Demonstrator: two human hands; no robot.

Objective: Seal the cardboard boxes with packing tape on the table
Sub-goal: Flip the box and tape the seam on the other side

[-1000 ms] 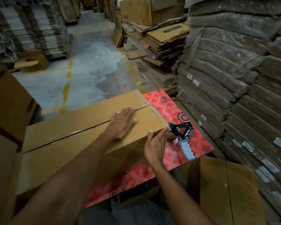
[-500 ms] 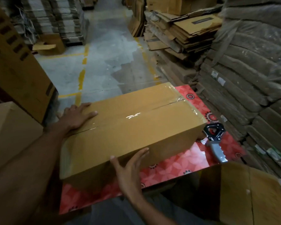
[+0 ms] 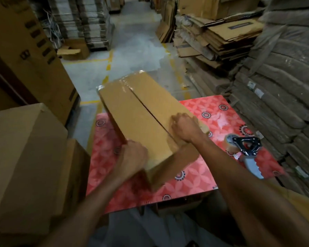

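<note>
The cardboard box (image 3: 141,118) lies lengthwise on the red bench (image 3: 221,122), its top seam gaping (tape (image 3: 125,82) gleams only at the far end). Left grip (image 3: 132,155) clasps the near-left edge; right grip (image 3: 184,127) sits bent-fingered on top, clutching or pressing I cannot tell. Looks light, stiff, hollow: hold corners, not mid-panel.

My left hand (image 3: 132,157) and right hand (image 3: 184,128) are motion-blurred; how the right fingers lie cannot be determined. The box (image 3: 141,118) hides part of the table (image 3: 194,184), along its far edge. Bundle labels (image 3: 259,92) unreadable.
</note>
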